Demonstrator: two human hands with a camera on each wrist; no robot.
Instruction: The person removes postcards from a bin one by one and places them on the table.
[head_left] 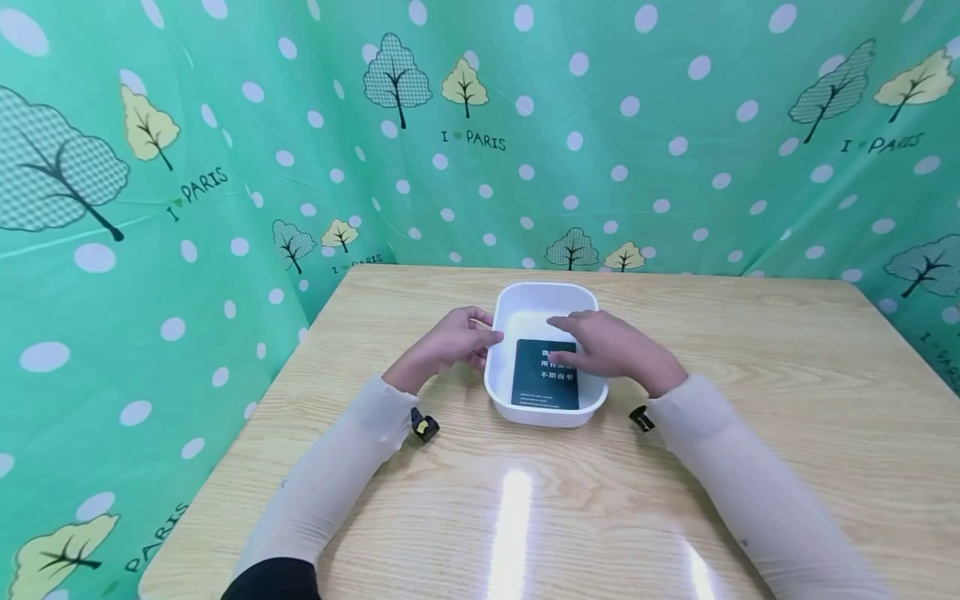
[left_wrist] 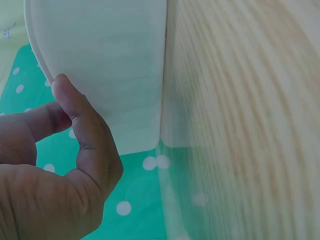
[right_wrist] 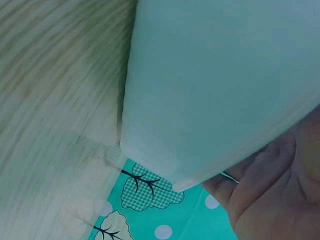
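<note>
A white plastic basin [head_left: 545, 416] stands on the table, its outer wall [left_wrist: 115, 75] close up in the left wrist view. Inside it, toward the near end, lies a dark green booklet or card [head_left: 531, 379] with white printed characters. My left hand [head_left: 459, 340] holds the basin's left rim, with the thumb at the edge and other fingers against the outside wall. Over the right side of the basin is my right hand [head_left: 611, 343], its fingers and thumb spread apart above the booklet and partly covering it. Whether they touch the booklet I cannot tell.
The wooden table [head_left: 750, 400] extends around the basin on all sides. Behind and to the left hangs a green curtain [head_left: 660, 167] with dots and trees. Black straps [head_left: 424, 426] show at both wrists. A light reflection [head_left: 512, 533] glares on the near tabletop.
</note>
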